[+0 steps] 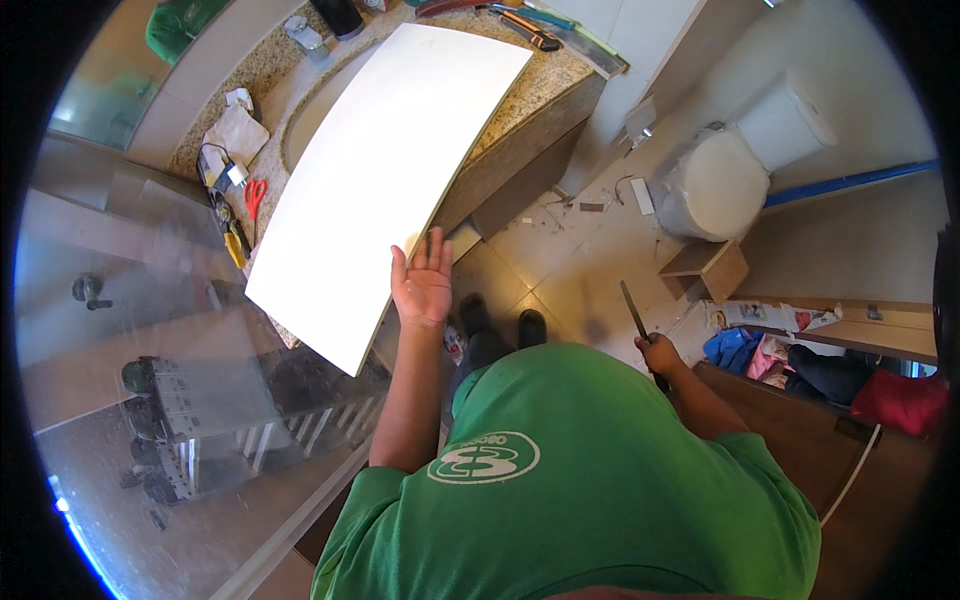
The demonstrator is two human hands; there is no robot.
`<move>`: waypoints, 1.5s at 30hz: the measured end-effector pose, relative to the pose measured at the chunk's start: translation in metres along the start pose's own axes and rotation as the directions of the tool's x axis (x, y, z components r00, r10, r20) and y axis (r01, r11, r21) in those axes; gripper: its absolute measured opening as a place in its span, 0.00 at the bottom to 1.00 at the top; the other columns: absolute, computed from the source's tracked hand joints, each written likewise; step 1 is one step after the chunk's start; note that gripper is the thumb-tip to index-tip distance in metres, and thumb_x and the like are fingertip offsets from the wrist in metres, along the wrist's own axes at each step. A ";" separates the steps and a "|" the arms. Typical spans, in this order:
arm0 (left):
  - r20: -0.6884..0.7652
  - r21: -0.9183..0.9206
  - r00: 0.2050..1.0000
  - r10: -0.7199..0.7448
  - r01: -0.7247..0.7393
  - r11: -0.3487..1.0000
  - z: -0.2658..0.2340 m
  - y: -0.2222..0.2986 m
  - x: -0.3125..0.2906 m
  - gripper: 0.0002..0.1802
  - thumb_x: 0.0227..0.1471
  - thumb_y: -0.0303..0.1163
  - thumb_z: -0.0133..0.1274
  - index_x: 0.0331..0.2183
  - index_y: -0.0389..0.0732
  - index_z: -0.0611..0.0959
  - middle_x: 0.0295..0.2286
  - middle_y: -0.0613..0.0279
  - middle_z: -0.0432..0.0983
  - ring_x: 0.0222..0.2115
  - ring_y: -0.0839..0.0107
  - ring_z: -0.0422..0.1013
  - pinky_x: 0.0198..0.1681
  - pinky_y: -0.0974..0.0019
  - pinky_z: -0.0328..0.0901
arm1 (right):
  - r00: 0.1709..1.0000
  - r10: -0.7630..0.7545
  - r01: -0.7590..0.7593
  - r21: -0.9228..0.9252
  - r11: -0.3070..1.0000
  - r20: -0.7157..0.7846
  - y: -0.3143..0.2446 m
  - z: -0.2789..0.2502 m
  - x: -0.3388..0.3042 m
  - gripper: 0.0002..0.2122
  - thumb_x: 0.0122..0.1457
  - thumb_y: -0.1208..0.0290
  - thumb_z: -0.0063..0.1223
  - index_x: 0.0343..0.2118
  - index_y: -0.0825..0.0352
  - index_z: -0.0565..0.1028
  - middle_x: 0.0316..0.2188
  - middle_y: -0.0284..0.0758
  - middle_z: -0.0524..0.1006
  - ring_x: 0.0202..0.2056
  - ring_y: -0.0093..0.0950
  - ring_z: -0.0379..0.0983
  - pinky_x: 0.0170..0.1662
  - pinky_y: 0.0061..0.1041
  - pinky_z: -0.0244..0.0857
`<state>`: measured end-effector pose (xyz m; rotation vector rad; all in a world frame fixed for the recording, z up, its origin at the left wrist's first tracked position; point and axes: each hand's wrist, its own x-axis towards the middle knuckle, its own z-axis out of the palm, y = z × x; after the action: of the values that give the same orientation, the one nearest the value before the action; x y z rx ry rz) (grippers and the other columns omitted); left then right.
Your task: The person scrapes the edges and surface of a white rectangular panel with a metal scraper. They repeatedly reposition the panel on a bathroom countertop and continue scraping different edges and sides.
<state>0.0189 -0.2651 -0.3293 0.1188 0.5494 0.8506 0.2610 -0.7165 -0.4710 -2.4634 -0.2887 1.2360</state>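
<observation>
A large white board (385,170) lies across the stone washbasin counter, its long near edge facing me. Along that edge my left hand (422,290) is open, palm up with the fingers stretched out. The fingertips are at the board's edge; whether they press on it I cannot tell. Off to the right, away from the board, my right hand (659,356) is closed round the handle of a long, narrow, dark tool that looks like a file (632,306). Its blade points up and away from me.
Red scissors (255,197), cables and a yellow-handled tool (235,247) lie on the counter's left. A utility knife (530,30) lies at its far right. A wooden box (704,270) and scraps are on the floor near the toilet (715,190). A glass panel (190,400) stands at left.
</observation>
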 end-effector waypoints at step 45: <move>0.513 0.322 0.856 0.061 -0.126 -0.938 0.086 0.112 0.229 0.40 0.65 0.69 0.28 0.71 0.65 0.58 0.72 0.70 0.46 0.73 0.62 0.40 0.74 0.47 0.32 | 0.416 -0.898 0.909 0.049 0.414 -0.144 -0.340 0.073 -0.026 0.32 0.64 0.80 0.54 0.71 0.52 0.62 0.28 0.37 0.72 0.25 0.32 0.71 0.32 0.30 0.68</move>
<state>0.1079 -0.0114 -0.3153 2.8830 1.2653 0.1721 0.1814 -0.3990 -0.3523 -1.7032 -1.2899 0.5781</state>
